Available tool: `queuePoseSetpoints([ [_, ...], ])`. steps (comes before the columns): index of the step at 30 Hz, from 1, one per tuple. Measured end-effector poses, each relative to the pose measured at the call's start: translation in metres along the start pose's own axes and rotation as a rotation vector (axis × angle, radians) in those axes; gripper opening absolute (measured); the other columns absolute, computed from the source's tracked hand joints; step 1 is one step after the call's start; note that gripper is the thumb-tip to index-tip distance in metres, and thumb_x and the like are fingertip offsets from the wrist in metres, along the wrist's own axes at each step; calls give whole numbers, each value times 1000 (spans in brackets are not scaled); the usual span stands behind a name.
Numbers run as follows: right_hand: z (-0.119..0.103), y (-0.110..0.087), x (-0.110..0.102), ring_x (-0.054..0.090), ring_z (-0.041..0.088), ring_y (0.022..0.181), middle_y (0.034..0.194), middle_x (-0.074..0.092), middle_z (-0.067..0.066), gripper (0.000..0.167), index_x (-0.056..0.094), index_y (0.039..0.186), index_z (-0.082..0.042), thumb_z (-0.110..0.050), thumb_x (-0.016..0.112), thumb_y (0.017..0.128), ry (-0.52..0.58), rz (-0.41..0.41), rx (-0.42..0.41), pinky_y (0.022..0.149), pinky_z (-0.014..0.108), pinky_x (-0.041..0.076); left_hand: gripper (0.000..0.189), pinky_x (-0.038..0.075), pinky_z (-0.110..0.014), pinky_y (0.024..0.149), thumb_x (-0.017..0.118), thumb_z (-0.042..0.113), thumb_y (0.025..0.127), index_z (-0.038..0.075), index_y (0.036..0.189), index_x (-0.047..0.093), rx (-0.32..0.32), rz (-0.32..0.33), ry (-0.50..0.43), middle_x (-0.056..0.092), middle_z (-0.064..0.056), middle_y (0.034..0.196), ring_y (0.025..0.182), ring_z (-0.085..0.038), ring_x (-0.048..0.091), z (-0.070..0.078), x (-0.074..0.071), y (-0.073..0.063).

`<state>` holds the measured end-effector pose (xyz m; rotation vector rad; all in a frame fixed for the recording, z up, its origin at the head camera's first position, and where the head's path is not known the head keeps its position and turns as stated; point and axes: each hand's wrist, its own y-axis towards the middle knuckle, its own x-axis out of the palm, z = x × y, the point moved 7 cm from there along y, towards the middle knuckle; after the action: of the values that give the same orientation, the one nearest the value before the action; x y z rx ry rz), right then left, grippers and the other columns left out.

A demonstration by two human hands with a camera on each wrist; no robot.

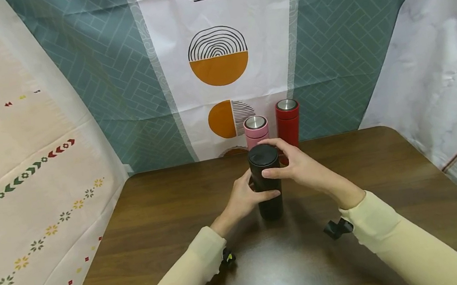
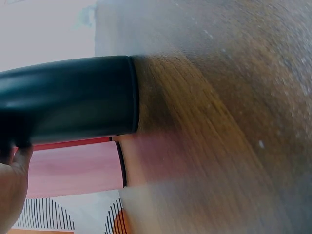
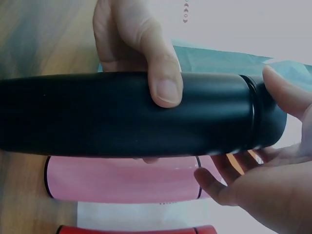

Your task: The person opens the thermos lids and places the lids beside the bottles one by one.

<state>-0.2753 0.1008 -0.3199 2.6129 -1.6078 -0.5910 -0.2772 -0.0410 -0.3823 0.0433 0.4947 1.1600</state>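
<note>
A tall matte black flask (image 1: 271, 206) stands upright near the middle of the table, its lid on top. My left hand (image 1: 242, 197) grips the flask's body, with the thumb across the near side and the fingers behind it. At the lid (image 3: 271, 117), my right hand (image 1: 302, 166) has its thumb on the near side and its fingers round the far side. Some of those fingers are hidden in the head view. From the left wrist view, the flask's base looks close to the tabletop; whether it touches is hard to tell.
Behind the black flask stand a pink flask (image 1: 256, 130) and a red flask (image 1: 288, 124), both with silver-topped lids. They are near the back edge of the brown wooden table (image 1: 176, 201). Patterned cloths (image 1: 213, 16) hang behind the table and at its sides.
</note>
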Motion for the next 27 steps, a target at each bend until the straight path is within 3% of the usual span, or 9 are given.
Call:
queuePoseSetpoints([
  [2, 1, 0, 0, 52, 36, 130, 141, 54, 10, 73, 40, 154, -17, -19, 79, 92, 9, -13, 7, 107, 55, 47, 68, 50, -47, 107, 86, 12, 83, 8, 144, 56, 5, -3, -3, 70, -9, 131, 118, -21, 66, 6, -1, -2],
  [6, 2, 0, 1, 54, 36, 127, 142, 51, 11, 83, 33, 155, -13, -25, 82, 89, -54, 33, 7, 106, 54, 48, 70, 50, -47, 108, 86, 12, 84, 10, 147, 54, 1, -6, -2, 68, -8, 134, 120, -21, 65, -11, 1, 3],
  [9, 2, 0, 1, 58, 36, 120, 139, 52, 13, 79, 35, 148, -12, -26, 84, 87, -97, 90, 5, 103, 52, 50, 72, 50, -47, 108, 86, 12, 84, 11, 148, 53, -6, -4, 8, 67, -7, 136, 121, -21, 65, -25, 3, 8],
  [13, 4, -1, 0, 60, 34, 116, 136, 54, 13, 74, 38, 143, -13, -27, 84, 87, -120, 127, 17, 101, 50, 50, 73, 51, -46, 107, 87, 15, 84, 17, 148, 54, 8, 5, 14, 68, -3, 135, 120, -19, 65, -31, 3, 9],
  [16, 3, -1, -1, 60, 34, 116, 134, 56, 12, 70, 40, 144, -13, -26, 83, 89, -107, 103, 10, 100, 49, 51, 72, 51, -44, 106, 89, 19, 83, 22, 147, 55, 26, 9, 12, 69, 1, 133, 118, -16, 66, -32, 3, 9],
  [20, -1, -1, 0, 57, 35, 124, 136, 58, 12, 64, 43, 147, -15, -20, 78, 93, -17, 7, -16, 102, 50, 50, 71, 52, -44, 105, 89, 23, 83, 24, 145, 56, 44, 9, 15, 70, 4, 130, 115, -14, 67, -30, 3, 8],
  [23, -3, -2, 1, 52, 36, 131, 143, 53, 10, 69, 40, 153, -17, -19, 76, 95, 29, -45, -13, 106, 54, 48, 70, 52, -47, 105, 88, 25, 84, 25, 146, 55, 53, 5, 12, 70, 5, 130, 116, -14, 66, -30, 3, 8],
  [27, -1, -2, 3, 51, 34, 133, 149, 41, 8, 83, 32, 158, -16, -25, 81, 91, -45, -9, -7, 109, 55, 46, 69, 51, -48, 105, 87, 26, 84, 26, 146, 55, 56, -1, 6, 68, 6, 134, 120, -14, 64, -31, 2, 8],
])
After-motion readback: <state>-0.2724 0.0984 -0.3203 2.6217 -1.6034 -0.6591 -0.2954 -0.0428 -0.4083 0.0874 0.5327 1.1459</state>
